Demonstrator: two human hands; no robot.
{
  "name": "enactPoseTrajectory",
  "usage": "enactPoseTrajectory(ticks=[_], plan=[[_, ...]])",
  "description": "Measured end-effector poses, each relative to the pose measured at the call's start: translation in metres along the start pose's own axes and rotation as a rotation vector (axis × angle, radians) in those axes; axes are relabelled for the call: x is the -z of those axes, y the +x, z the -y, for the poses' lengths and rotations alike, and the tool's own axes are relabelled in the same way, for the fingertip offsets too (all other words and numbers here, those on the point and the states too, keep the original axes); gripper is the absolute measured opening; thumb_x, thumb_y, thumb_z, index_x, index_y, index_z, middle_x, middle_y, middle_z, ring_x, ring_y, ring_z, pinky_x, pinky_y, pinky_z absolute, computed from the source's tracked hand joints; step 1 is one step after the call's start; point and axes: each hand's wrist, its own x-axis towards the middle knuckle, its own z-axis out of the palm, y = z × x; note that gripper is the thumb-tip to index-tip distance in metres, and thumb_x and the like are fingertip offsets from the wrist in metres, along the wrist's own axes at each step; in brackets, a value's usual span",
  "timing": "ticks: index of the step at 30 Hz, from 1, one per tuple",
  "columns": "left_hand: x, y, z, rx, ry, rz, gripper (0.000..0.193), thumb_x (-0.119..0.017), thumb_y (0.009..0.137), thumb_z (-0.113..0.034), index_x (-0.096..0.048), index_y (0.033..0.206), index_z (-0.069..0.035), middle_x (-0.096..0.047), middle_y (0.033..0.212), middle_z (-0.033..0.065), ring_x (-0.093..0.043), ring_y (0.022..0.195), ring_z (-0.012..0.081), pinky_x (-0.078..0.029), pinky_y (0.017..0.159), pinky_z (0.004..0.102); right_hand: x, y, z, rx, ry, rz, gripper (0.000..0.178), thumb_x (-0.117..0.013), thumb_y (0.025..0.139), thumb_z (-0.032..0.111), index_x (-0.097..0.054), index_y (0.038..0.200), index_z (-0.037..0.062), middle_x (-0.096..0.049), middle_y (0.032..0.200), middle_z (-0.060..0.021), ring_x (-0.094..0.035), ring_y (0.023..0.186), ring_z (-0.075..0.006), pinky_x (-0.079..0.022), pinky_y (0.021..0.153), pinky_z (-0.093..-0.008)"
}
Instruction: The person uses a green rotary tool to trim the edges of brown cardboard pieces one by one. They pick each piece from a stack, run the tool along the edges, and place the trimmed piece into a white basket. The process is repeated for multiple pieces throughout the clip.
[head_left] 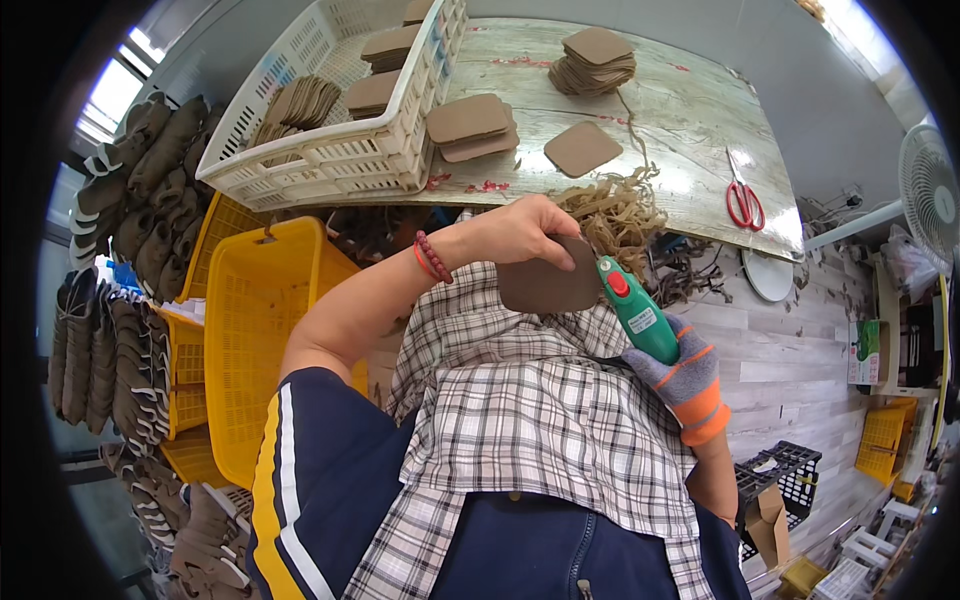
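Note:
My bare left hand, with a red bead bracelet at the wrist, pinches a brown rounded-square pad above my checked apron. The fingers of my right hand, in a grey and orange glove, wrap round a green handheld electric cutter with a red button. Its head is at the pad's right edge; I cannot tell whether it touches. Just beyond, thin brown trimmings hang over the table edge. On the table lie a single pad, a low pile of pads and a taller stack.
A white plastic crate with stacked pads stands at the table's left. Red-handled scissors lie at the right. A yellow basket is by my left arm; a black crate and a white fan are rightward.

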Motion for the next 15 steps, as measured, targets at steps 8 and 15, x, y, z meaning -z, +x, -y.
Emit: enactPoseTrajectory(ticks=[8,15], plan=[[0.000,0.009,0.000,0.013,-0.035,0.099,0.039,-0.069,0.075,-0.001,-0.058,0.112,-0.001,-0.065,0.099,0.0023,-0.055,0.088,0.0063,-0.046,0.078,0.0235,0.002,0.008,0.002,-0.047,0.086,0.101,0.052,-0.081,0.071,0.025,-0.059,0.110,-0.0015,-0.068,0.087,-0.0106,-0.064,0.077,-0.0129,-0.051,0.070,-0.0267],[0.038,0.009,0.036,-0.114,-0.597,-0.723,0.022,-0.068,0.077,0.000,-0.060,0.097,-0.002,-0.064,0.092,0.0054,-0.062,0.082,0.0148,-0.051,0.073,0.0268,0.005,0.008,-0.014,-0.145,0.189,-0.060,0.048,-0.080,0.074,0.023,-0.059,0.108,-0.0026,-0.067,0.085,-0.0078,-0.061,0.074,-0.0112,-0.050,0.066,-0.0268]])
